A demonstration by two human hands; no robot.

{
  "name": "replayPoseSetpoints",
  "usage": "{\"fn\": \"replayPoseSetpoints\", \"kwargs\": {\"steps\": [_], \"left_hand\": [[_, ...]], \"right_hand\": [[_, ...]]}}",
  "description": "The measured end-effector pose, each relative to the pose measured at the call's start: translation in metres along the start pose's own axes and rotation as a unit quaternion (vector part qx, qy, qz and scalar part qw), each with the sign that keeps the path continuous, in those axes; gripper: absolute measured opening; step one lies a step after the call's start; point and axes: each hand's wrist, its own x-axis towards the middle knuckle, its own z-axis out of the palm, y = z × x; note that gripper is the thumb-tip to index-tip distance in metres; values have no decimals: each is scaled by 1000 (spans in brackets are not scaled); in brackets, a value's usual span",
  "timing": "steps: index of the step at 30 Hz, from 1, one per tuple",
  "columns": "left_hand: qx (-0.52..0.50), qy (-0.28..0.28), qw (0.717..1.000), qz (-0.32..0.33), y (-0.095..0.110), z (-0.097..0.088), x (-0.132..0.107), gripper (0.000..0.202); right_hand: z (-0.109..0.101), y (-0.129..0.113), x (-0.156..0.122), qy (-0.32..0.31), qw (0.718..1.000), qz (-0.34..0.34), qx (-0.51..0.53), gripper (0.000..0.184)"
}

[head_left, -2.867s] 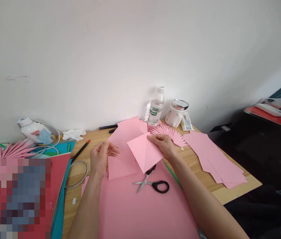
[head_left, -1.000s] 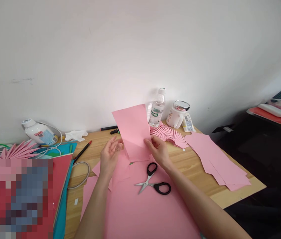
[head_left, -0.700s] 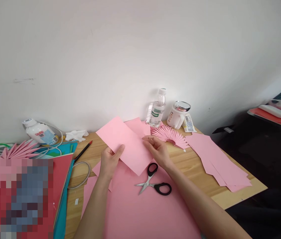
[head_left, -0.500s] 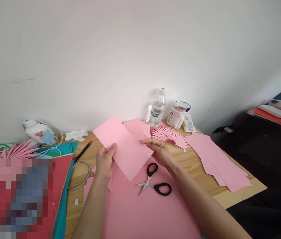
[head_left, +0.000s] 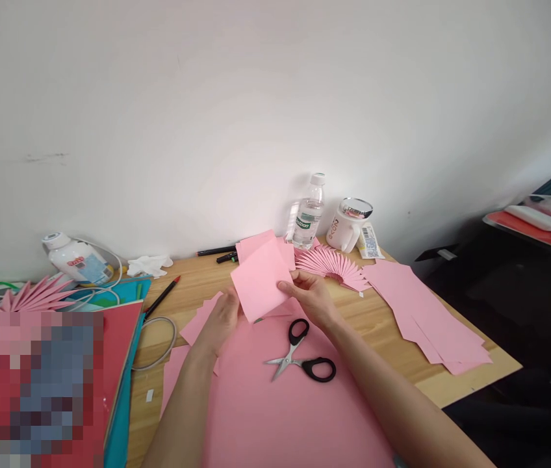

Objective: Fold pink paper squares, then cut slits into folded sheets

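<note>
A pink sheet of paper (head_left: 262, 279) is raised above the table, tilted toward me. My right hand (head_left: 313, 298) pinches its right edge, thumb in front and fingers behind. At the left edge is my left hand (head_left: 224, 318), its fingers curled and partly hidden behind the sheet. Below the hands, black-handled scissors (head_left: 291, 361) lie with blades apart on a large pink sheet (head_left: 275, 416). More pink paper pieces (head_left: 202, 320) lie beside my left hand, and others sit behind the raised sheet.
A pleated pink paper fan (head_left: 331, 263), a water bottle (head_left: 309, 214) and a white mug (head_left: 348, 227) stand toward the wall. Cut pink sheets (head_left: 426, 318) lie at right. A red folder (head_left: 122, 325), pencil (head_left: 162, 298), cable (head_left: 174, 335) and white bottle (head_left: 75, 260) occupy the left.
The raised paper has turned and now looks smaller, folded over. My left hand has shifted right, nearer my right hand. Black pens by the wall have come into view.
</note>
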Motion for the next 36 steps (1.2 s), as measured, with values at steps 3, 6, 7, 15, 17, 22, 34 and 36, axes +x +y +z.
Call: {"fn": "replayPoseSetpoints", "kwargs": {"steps": [3, 6, 7, 15, 17, 22, 34, 36], "left_hand": [[-14, 42, 998, 33, -2, -3, 1, 68], [-12, 64, 998, 13, 0, -2, 3, 60], [-17, 76, 997, 11, 0, -1, 4, 56], [-60, 151, 987, 21, 5, 5, 6, 50], [-67, 164, 984, 15, 3, 4, 6, 49], [10, 225, 974, 21, -6, -2, 8, 42], [24, 193, 981, 26, -4, 2, 7, 37], [0, 200, 979, 31, -4, -1, 8, 36]], "right_hand": [[1, -1, 0, 1, 1000, 2, 2, 24], [3, -7, -2, -20, 1000, -3, -17, 23], [4, -8, -3, -31, 999, -1, -27, 23], [6, -6, -4, -28, 998, 47, -31, 28], [5, -4, -3, -32, 998, 33, -34, 27], [5, -3, -3, -55, 998, 14, -20, 31], [6, -2, -3, 8, 999, 28, -18, 28], [6, -1, -2, 8, 1000, 23, -19, 27]]}}
